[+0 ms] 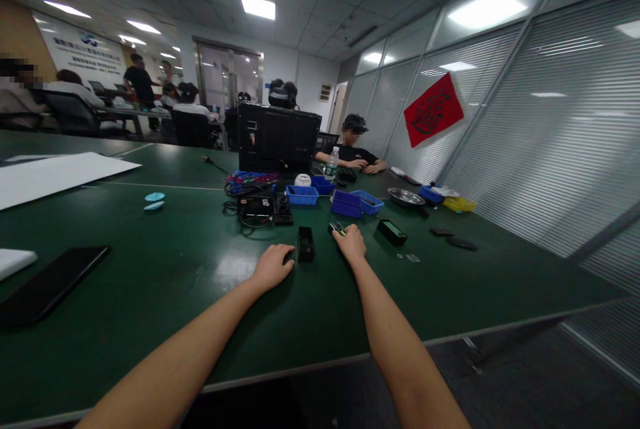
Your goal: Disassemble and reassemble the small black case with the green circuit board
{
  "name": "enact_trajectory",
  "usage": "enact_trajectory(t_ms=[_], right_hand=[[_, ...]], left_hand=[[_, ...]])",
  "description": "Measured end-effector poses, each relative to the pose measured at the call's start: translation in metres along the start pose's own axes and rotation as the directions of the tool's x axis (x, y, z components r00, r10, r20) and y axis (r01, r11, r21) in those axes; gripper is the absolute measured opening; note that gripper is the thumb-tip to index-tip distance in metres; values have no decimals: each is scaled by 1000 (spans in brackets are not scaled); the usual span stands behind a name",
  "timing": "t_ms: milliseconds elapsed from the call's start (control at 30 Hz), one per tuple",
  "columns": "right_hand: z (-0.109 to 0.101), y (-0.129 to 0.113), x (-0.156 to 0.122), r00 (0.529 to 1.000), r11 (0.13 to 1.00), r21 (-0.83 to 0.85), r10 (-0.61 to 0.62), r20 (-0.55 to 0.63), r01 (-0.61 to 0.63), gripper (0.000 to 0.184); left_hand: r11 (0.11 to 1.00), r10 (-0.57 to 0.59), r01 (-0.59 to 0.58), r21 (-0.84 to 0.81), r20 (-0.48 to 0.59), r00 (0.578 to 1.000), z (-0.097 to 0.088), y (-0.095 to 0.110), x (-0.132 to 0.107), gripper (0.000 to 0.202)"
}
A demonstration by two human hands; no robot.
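Note:
My left hand [273,265] rests on the green table [165,269], its fingers curled against a small dark object that I cannot make out, just left of an upright black box [305,243]. My right hand [350,242] is closed round a small black and green part [337,228] that sticks out past its fingers. A second black box with a green top [391,232] lies to the right of that hand. Two tiny clear pieces [409,257] sit on the table nearby.
Blue bins [350,204], a tangle of cables [255,206], a black case [277,137], a metal bowl [405,197] and a yellow tray [459,203] stand further back. A dark tablet [50,282] lies at left. A seated person [353,149] works across the table; others sit at far left.

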State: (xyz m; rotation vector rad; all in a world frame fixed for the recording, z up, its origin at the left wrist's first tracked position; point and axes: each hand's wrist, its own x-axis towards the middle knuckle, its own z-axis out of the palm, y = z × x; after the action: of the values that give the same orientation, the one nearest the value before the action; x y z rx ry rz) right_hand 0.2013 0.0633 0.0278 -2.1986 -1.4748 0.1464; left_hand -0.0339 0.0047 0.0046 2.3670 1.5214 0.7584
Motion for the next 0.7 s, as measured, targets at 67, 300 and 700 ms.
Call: enact_trajectory(t_ms=[67, 300, 700], right_hand=[[-2, 1, 1, 1000, 1000, -2, 9, -3, -9, 49], [-4, 1, 0, 997, 992, -128, -3, 81, 14, 40], [4, -11, -15, 966, 974, -15, -223, 131, 227, 48]], left_hand=[[1000, 1, -1, -3, 1, 1000, -1, 1, 0, 39], [1000, -1, 1, -6, 5, 1000, 0, 1, -1, 38], [992, 66, -61, -110, 37, 997, -12, 14, -5, 32]])
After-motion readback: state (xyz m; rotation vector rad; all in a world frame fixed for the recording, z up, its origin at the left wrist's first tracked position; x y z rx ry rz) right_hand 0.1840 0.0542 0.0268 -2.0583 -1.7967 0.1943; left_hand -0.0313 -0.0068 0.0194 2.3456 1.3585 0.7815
